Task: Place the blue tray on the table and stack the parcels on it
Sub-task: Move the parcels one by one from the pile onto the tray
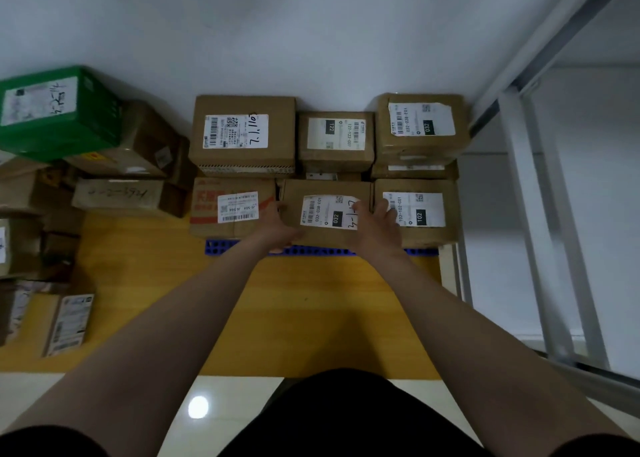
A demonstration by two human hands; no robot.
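The blue tray lies on the yellow table against the wall, mostly covered by cardboard parcels. A front-middle parcel with a "032" label sits between a red-printed parcel and a "102" parcel. My left hand grips its left side and my right hand grips its right side. Behind stand three taller stacks, topped by a large box, a "122" box and a "037" box.
A heap of more parcels lies at the left, with a green box on top and brown boxes below. A flat parcel rests near the table's left front. A white metal rack stands at the right.
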